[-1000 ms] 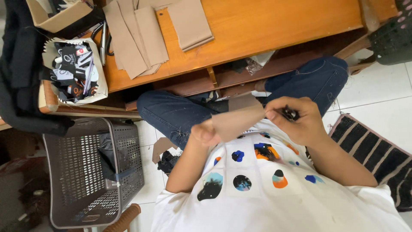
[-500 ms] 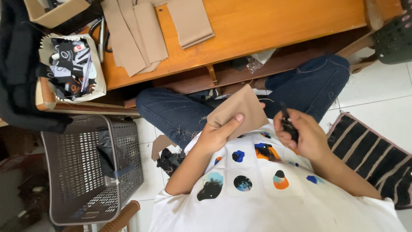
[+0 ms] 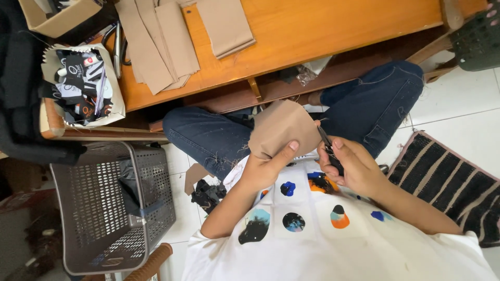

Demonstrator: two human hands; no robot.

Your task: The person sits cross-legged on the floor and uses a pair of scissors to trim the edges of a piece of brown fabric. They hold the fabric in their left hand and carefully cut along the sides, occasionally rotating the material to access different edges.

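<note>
A tan fabric piece (image 3: 284,127) is held up over the lap, pinched by the left hand (image 3: 268,166) with the thumb on its lower edge. The right hand (image 3: 351,166) grips small black scissors (image 3: 329,148) touching the fabric's right edge. More tan pieces (image 3: 172,41) lie on the wooden tabletop (image 3: 323,31) above.

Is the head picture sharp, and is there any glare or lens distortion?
Head view: even, soft light; brown fabric piece in the left hand and the small black tool in the right hand are sharp; mild sheen on the wooden table; edges bend slightly.
</note>
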